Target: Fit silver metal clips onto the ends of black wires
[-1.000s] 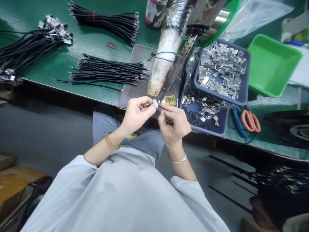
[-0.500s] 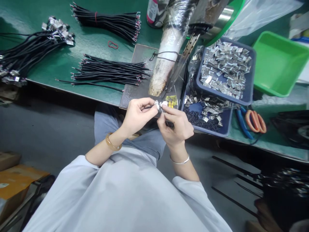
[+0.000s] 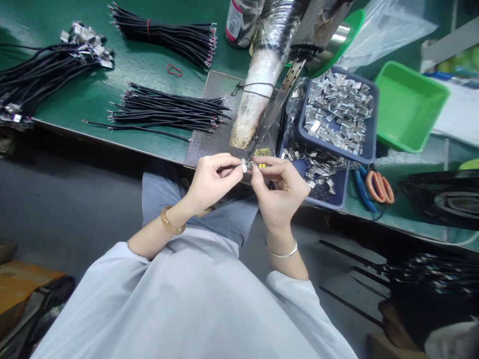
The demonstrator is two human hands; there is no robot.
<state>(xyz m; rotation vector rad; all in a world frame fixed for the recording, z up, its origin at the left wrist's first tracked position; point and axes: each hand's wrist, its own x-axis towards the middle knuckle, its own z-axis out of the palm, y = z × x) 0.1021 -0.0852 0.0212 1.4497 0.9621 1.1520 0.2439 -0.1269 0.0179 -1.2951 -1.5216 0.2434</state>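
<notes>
My left hand point(image 3: 217, 180) is closed in a pinch on a short black cable point(image 3: 232, 166), most of it hidden by the fingers. At its fingertips a small white and silvery piece point(image 3: 244, 165) shows, too small to make out. Close against it, my right hand point(image 3: 280, 185) is pinched shut, with a thin shiny bit at its fingertips that I cannot name. Both hands are over the front edge of a dark metal plate point(image 3: 202, 144). Just beyond them are a yellow pad point(image 3: 262, 151) and the scorched tip of a white plastic-wrapped tube point(image 3: 245, 119).
Black cables lie in a loose pile point(image 3: 164, 109), a tied bundle point(image 3: 164, 37) and a bunch with metal connectors point(image 3: 56, 70). Blue trays hold metal shells, the upper tray point(image 3: 368, 155) resting on the lower tray point(image 3: 329, 203). A green bin point(image 3: 407, 109) and orange-handled pliers point(image 3: 379, 187) stand right.
My right hand has shifted slightly right and its fingers have regrouped near the left fingertips. My left hand stays almost in place. The view has turned a little.
</notes>
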